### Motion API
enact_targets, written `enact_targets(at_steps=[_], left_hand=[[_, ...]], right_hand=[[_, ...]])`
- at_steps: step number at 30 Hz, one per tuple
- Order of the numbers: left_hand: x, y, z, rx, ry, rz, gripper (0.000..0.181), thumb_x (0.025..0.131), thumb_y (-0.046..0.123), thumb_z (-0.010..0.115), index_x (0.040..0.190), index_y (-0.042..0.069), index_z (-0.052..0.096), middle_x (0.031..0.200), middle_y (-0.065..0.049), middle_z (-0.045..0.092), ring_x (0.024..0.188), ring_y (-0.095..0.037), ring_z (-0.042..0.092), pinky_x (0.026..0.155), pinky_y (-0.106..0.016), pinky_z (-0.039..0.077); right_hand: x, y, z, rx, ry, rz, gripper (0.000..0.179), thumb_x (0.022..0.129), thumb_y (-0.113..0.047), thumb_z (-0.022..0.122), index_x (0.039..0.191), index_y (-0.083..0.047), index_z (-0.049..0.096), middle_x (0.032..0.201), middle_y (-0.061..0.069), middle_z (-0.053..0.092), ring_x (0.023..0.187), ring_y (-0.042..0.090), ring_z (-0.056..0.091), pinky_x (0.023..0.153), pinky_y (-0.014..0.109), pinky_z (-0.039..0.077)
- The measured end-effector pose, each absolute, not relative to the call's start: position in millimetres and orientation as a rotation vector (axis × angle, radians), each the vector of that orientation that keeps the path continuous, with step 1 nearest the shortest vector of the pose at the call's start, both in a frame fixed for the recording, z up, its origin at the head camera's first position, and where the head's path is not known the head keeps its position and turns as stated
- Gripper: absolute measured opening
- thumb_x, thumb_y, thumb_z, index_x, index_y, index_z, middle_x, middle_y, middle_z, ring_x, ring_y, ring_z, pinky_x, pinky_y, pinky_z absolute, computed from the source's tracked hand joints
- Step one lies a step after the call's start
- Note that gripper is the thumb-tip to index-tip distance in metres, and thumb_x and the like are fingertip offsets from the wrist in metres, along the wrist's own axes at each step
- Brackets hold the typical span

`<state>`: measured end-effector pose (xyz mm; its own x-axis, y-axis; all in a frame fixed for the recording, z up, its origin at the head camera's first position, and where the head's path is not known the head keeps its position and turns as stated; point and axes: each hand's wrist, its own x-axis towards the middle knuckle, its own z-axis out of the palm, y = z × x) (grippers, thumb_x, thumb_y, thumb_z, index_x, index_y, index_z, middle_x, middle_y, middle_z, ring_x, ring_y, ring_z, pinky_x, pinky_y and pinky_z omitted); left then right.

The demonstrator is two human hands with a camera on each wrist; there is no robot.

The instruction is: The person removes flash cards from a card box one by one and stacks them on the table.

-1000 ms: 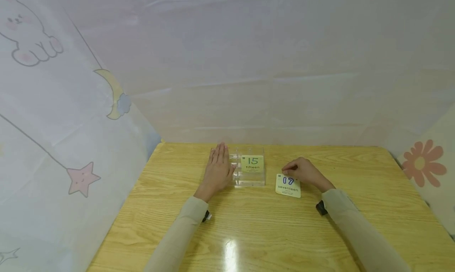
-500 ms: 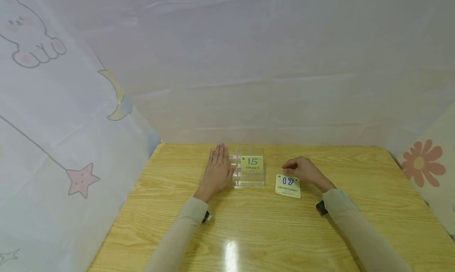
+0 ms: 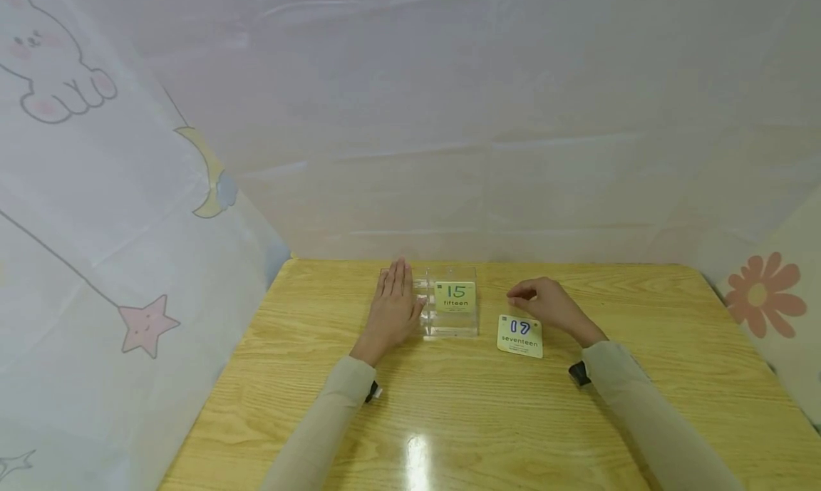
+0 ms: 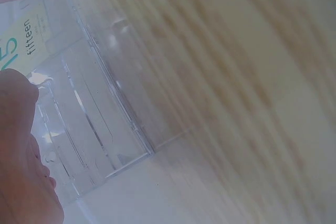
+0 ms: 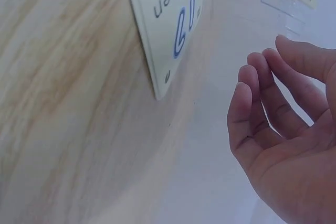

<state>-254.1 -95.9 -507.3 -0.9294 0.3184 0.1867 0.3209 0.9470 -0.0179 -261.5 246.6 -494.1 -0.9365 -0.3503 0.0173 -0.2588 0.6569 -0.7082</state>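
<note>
My left hand (image 3: 393, 309) rests with straight fingers on the left part of a clear plastic holder (image 3: 452, 331) with compartments. In its right part sits a pale yellow card reading 15 fifteen (image 3: 455, 297). A second pale yellow card, 17 seventeen (image 3: 519, 336), lies on the table to the right of the holder. Just behind that card hovers my right hand (image 3: 550, 307). The right wrist view shows its fingers (image 5: 247, 106) loosely bent with nothing between them, apart from the card. The holder's left compartment is mostly covered by my left hand.
The wooden table (image 3: 487, 420) carries the holder and both cards. A pale printed sheet (image 3: 410, 156) stands along the table's back edge, with more sheeting at both sides. Dark wrist straps show below each hand.
My right hand's fingertips have drawn slightly up and left from the top edge of the 17 card. Thumb and fingers have parted a little. The left hand, holder and both cards stay put.
</note>
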Motion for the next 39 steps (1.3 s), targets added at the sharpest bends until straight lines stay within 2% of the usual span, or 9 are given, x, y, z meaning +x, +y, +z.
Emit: enact_targets(at_steps=[7, 14, 20, 26, 36, 39], left_hand=[[-254.7, -96.1, -507.7, -0.489, -2.886, -0.012, 0.077, 0.105, 0.047, 0.031, 0.157, 0.000, -0.004, 0.167, -0.017, -0.006, 0.156, -0.030, -0.005, 0.128, -0.046, 0.002], [-253.5, -95.8, -506.9, -0.483, -2.890, -0.033, 0.078, 0.105, 0.046, 0.034, 0.157, 0.001, -0.002, 0.167, -0.017, -0.005, 0.155, -0.027, -0.011, 0.128, -0.045, 0.001], [-253.6, -95.3, -506.7, -0.477, -2.881, -0.016, 0.077, 0.105, 0.046, 0.035, 0.157, 0.000, 0.001, 0.167, -0.019, 0.002, 0.156, -0.029, -0.005, 0.128, -0.045, 0.002], [-253.3, -95.0, -506.0, -0.475, -2.891, -0.012, 0.077, 0.105, 0.046, 0.034, 0.157, 0.000, 0.000, 0.167, -0.019, -0.001, 0.155, -0.029, -0.009, 0.128, -0.045, 0.001], [-253.6, -96.8, -506.8, -0.487, -2.894, -0.015, 0.076, 0.106, 0.045, 0.033, 0.157, 0.000, -0.001, 0.167, -0.018, -0.002, 0.155, -0.027, -0.010, 0.128, -0.046, 0.000], [-253.7, -97.7, -506.6, -0.490, -2.900, -0.003, 0.076, 0.106, 0.046, 0.031, 0.157, 0.000, -0.001, 0.167, -0.017, -0.006, 0.155, -0.027, -0.011, 0.128, -0.046, 0.000]], right_hand=[[-256.7, 241.2, -485.9, -0.533, 2.778, -1.170, 0.031, 0.097, -0.031, 0.062, 0.120, -0.012, 0.070, 0.118, 0.008, 0.071, 0.105, 0.025, 0.067, 0.086, 0.043, 0.057], [-252.3, 236.7, -476.0, -0.555, 2.756, -1.199, 0.032, 0.098, -0.030, 0.060, 0.124, -0.013, 0.067, 0.122, 0.009, 0.070, 0.108, 0.026, 0.067, 0.087, 0.043, 0.058], [-249.4, 231.4, -469.3, -0.602, 2.764, -1.195, 0.034, 0.098, -0.030, 0.060, 0.125, -0.011, 0.066, 0.121, 0.009, 0.070, 0.107, 0.026, 0.068, 0.089, 0.044, 0.057], [-245.6, 225.8, -462.1, -0.616, 2.778, -1.190, 0.035, 0.099, -0.030, 0.060, 0.127, -0.011, 0.065, 0.123, 0.009, 0.070, 0.108, 0.026, 0.069, 0.090, 0.044, 0.057], [-237.8, 216.4, -451.0, -0.660, 2.806, -1.115, 0.043, 0.098, -0.032, 0.060, 0.135, -0.009, 0.059, 0.138, 0.014, 0.061, 0.122, 0.037, 0.061, 0.099, 0.052, 0.052], [-236.0, 213.0, -449.8, -0.681, 2.850, -1.071, 0.045, 0.098, -0.031, 0.060, 0.137, -0.009, 0.056, 0.139, 0.014, 0.060, 0.122, 0.039, 0.060, 0.099, 0.054, 0.052]])
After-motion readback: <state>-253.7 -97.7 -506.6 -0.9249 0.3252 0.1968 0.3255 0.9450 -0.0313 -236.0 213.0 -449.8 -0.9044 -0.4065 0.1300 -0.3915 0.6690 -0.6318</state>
